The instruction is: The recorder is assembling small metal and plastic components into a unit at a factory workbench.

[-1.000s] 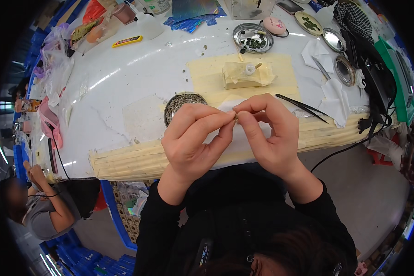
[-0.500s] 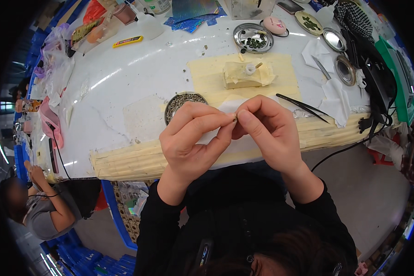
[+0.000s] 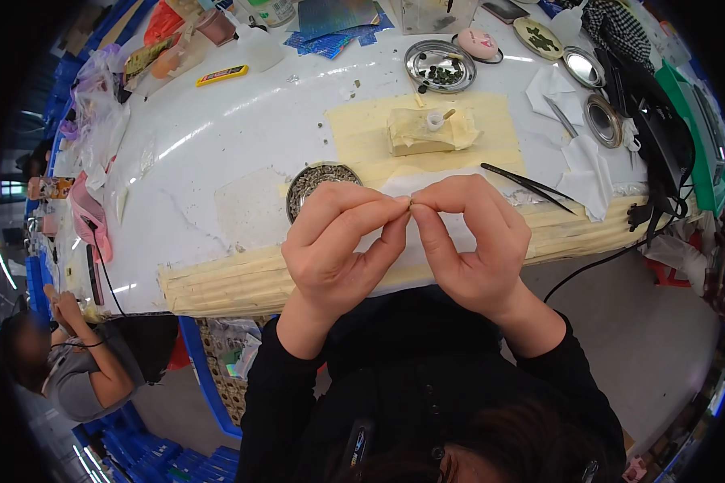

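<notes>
My left hand [image 3: 338,241] and my right hand [image 3: 475,241] meet over the front of the table, thumb and forefinger of each pinched together. Between their fingertips sits a tiny brownish-gold piece [image 3: 412,203], mostly covered by the fingers and too small to name. Just beyond my left hand is a round dish [image 3: 292,191] of small grey bits, partly hidden by that hand. Black tweezers [image 3: 528,189] lie to the right of my right hand. Behind both hands stands a block wrapped in cream tape [image 3: 411,137], with a small white cup [image 3: 435,121] on top.
A metal dish [image 3: 469,80] with dark green pieces stands farther back, beside a pink rounded object [image 3: 479,43]. A knife-like blade [image 3: 561,117] lies on white tissue at right. A yellow box [image 3: 222,76] is at back left. Another person [image 3: 97,362] sits at far left.
My right thumb has drawn back and down, and the right fingers now pinch tip to tip against the left ones. The tiny piece stays between them.
</notes>
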### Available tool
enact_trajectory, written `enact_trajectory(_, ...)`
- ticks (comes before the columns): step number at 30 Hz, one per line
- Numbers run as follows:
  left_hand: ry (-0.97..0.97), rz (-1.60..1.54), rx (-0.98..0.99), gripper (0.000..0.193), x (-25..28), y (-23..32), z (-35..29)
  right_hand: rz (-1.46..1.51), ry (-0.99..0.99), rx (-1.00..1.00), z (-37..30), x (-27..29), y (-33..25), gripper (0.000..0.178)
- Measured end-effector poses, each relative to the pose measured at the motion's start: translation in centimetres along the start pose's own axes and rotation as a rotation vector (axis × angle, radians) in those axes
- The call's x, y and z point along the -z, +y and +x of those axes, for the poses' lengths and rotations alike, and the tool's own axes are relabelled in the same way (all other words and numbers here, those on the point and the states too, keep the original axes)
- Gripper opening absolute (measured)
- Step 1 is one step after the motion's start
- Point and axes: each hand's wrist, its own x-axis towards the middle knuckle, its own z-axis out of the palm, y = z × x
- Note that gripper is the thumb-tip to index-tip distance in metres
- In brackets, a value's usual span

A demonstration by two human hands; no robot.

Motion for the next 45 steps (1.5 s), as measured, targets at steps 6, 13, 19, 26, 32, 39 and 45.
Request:
enact_trajectory(6,-0.009,-0.04,0.011,0.027,0.1,0.1,0.0,0.177,-0.021,-0.188,-0.5,-0.1,0.2,0.006)
enact_trajectory(13,0.005,0.046,-0.077,0.028,-0.1,-0.1,0.1,0.147,0.004,-0.131,-0.3,-0.1,-0.1,0.008)
enact_trajectory(19,0.009,0.057,-0.114,0.027,-0.5,-0.2,0.0,0.388,-0.016,-0.365,-0.7,-0.1,0.2,0.005)
enact_trajectory(26,0.023,0.028,-0.131,0.03,-0.4,0.5,-0.1,0.61,-0.084,-0.568,-1.0,0.8,-1.0,0.008)
enact_trajectory(32,0.036,0.239,-0.185,0.031,-0.9,1.4,-1.3,0.121,-0.026,-0.165,-1.9,0.6,-0.9,0.008)
enact_trajectory(39,0.122,0.028,-0.003,0.032,-1.1,2.2,-3.0,0.673,-0.156,-0.606,-2.4,1.2,-1.1,0.008)
enact_trajectory(45,0.149,0.039,0.004,0.03,-1.2,2.4,-3.3,0.591,-0.134,-0.514,-2.6,0.9,-1.6,0.007)
